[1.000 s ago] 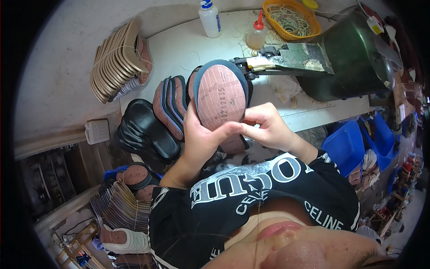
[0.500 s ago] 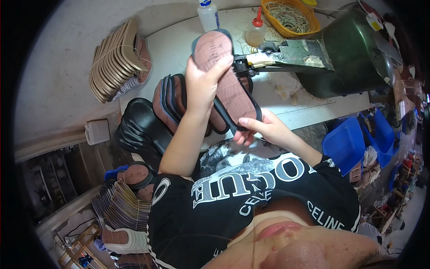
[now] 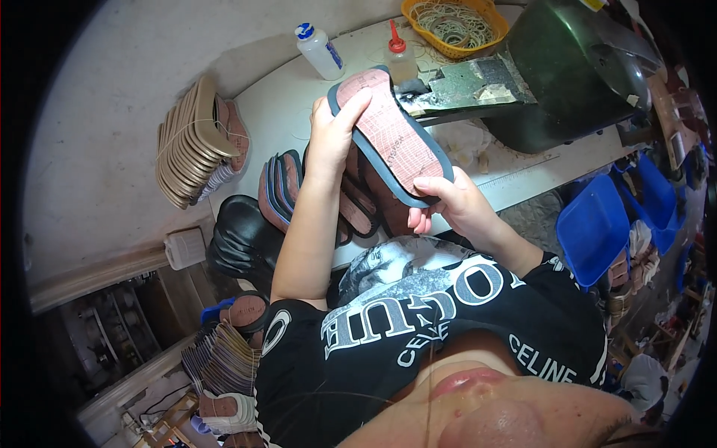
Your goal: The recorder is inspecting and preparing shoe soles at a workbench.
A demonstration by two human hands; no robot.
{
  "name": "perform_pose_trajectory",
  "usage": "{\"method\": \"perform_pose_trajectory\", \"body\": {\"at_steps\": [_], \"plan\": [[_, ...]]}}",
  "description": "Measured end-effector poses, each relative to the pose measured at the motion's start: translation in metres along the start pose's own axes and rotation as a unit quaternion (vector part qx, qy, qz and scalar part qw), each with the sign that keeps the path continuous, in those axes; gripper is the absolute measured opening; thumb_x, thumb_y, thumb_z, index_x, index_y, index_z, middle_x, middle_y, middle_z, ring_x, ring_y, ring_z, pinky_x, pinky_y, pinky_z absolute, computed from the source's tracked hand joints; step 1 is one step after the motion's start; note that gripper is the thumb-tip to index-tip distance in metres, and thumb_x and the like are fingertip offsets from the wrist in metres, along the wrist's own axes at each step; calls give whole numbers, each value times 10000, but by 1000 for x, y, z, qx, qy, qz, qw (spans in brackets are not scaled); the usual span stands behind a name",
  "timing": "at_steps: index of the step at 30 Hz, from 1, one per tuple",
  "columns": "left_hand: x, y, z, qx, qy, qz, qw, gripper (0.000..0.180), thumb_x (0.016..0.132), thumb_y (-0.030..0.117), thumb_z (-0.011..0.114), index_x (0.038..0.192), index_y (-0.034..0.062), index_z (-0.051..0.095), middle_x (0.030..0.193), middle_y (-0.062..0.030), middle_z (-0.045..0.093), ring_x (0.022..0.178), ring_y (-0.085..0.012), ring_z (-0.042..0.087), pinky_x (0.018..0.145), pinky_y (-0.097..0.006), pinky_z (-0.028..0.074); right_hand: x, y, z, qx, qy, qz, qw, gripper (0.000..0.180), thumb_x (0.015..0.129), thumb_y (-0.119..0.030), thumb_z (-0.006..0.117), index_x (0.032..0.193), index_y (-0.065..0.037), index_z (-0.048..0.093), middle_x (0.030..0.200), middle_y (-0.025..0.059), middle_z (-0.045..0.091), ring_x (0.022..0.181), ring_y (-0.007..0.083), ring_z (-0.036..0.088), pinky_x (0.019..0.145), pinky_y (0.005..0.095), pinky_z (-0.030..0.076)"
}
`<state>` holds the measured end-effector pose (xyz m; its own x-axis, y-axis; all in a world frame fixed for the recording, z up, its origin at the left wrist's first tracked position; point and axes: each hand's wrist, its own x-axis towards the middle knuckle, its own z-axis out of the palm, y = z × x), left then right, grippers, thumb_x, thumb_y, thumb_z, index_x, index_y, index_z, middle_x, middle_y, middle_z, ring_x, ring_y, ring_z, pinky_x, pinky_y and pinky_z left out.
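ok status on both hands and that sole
Left hand, right hand grip reddish-brown dark-rimmed shoe sole. Held above white table. Nothing in the way.

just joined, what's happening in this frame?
A person at a white workbench holds a reddish-brown shoe sole with a dark blue rim up in both hands. The left hand grips its upper end, the right hand its lower end. More soles of the same kind lie on the bench beneath. A stack of tan insoles leans at the left, and two squeeze bottles and a yellow basket stand at the back.
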<state>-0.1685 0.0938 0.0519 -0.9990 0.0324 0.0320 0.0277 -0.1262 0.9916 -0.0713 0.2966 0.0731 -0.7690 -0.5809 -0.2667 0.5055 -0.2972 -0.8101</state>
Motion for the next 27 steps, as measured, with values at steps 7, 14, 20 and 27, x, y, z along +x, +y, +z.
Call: {"method": "perform_pose_trajectory", "body": {"at_steps": [7,14,20,27], "plan": [[8,6,19,-45,25,2,999,258,862,144,616,1024,-50,664,909,-93,693,816,-156,656,757,-285,511,7,0,0,69,18,-14,997,338,945,-271,498,890,40,620,672,129,644,549,150,611,530,239,499],[17,8,19,-54,37,-66,996,321,891,213,622,1064,-57,640,993,-105,678,874,-167,646,791,-284,496,23,2,9,53,36,-54,996,358,955,-306,485,924,30,604,677,125,645,537,153,613,513,229,494],[32,6,5,18,62,-113,992,443,884,318,620,1081,-79,627,1061,-158,653,991,-217,610,883,-335,461,45,2,7,72,68,-90,991,361,959,-320,483,935,21,597,713,137,662,547,159,634,496,232,496],[38,-8,-18,417,256,78,869,546,810,449,657,1085,-22,642,1275,-219,524,1289,-348,355,1070,-446,257,63,-1,9,102,77,-97,987,359,965,-335,498,991,12,584,772,157,681,575,153,648,506,219,499]]}}
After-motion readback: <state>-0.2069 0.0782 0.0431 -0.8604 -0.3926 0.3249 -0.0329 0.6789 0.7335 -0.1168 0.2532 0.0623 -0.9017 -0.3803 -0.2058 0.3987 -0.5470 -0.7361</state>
